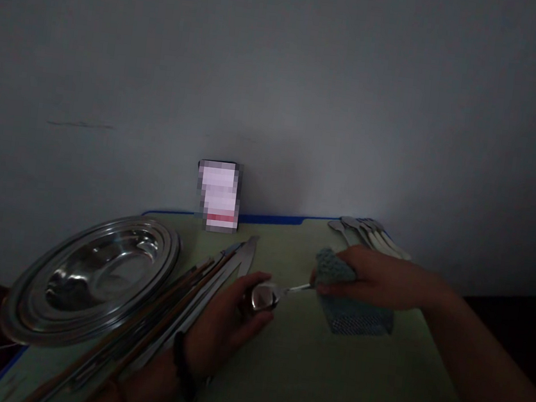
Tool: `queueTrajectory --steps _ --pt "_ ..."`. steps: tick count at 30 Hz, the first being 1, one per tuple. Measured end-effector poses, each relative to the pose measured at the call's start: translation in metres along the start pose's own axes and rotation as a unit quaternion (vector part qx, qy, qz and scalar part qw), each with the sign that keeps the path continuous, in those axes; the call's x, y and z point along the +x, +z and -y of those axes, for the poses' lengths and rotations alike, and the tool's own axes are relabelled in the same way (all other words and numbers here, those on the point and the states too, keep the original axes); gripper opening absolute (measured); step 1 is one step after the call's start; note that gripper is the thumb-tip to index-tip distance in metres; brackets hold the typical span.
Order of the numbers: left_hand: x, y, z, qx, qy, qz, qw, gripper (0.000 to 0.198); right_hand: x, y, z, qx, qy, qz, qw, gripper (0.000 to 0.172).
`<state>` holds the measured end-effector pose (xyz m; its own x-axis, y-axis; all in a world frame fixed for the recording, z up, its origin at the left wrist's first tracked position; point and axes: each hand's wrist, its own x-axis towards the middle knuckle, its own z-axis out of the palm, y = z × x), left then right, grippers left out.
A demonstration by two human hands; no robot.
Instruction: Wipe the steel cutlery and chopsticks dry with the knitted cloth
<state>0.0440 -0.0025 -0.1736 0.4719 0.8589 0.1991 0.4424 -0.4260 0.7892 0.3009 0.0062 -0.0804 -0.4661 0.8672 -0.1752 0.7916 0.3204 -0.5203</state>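
Note:
My left hand (230, 319), with a dark band at the wrist, is closed around the shiny rounded end of a metal spoon (265, 296). The spoon's thin stem runs right toward my other hand. My right hand (376, 274) grips a grey-green cloth (332, 268), which is bunched over the far end of the stem and hides it. Below the right hand is a bluish flat piece with a mesh-like band (361, 324); whether it belongs to the cloth I cannot tell.
Nested steel plates or basins (79, 328) stand at the left. Beside them lie several chopsticks (131, 334) and knives (247, 257). Spoons and forks with pale handles (380, 239) lie at the back right. A lit phone (220, 195) leans against the wall behind the green tabletop (305, 386).

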Motion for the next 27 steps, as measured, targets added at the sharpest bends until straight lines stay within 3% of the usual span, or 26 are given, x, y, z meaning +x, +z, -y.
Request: queueTrajectory --steps 4,8,13,19,22,27 --pt "-0.003 0.004 0.006 0.090 0.054 0.018 0.994 0.049 0.002 0.000 0.008 0.009 -0.005 0.069 0.998 0.041" --pt "-0.003 0.004 0.010 0.129 0.127 0.019 0.983 0.056 0.007 0.009 0.013 0.018 -0.027 0.090 0.995 0.038" --pt "-0.002 0.003 0.009 0.139 0.189 0.024 0.972 0.048 0.016 0.028 0.017 0.016 -0.032 0.117 0.992 0.039" --pt "-0.003 0.002 0.001 0.117 0.192 -0.047 0.973 0.040 0.026 0.026 0.000 0.058 -0.048 0.142 0.987 0.043" --pt "-0.003 -0.001 -0.003 0.096 0.168 -0.079 0.978 0.041 0.030 0.020 -0.023 0.099 -0.045 0.120 0.987 0.041" --pt "-0.001 -0.005 -0.011 0.043 0.077 -0.105 0.991 0.033 0.038 0.025 -0.048 0.121 -0.019 -0.033 0.992 0.039"
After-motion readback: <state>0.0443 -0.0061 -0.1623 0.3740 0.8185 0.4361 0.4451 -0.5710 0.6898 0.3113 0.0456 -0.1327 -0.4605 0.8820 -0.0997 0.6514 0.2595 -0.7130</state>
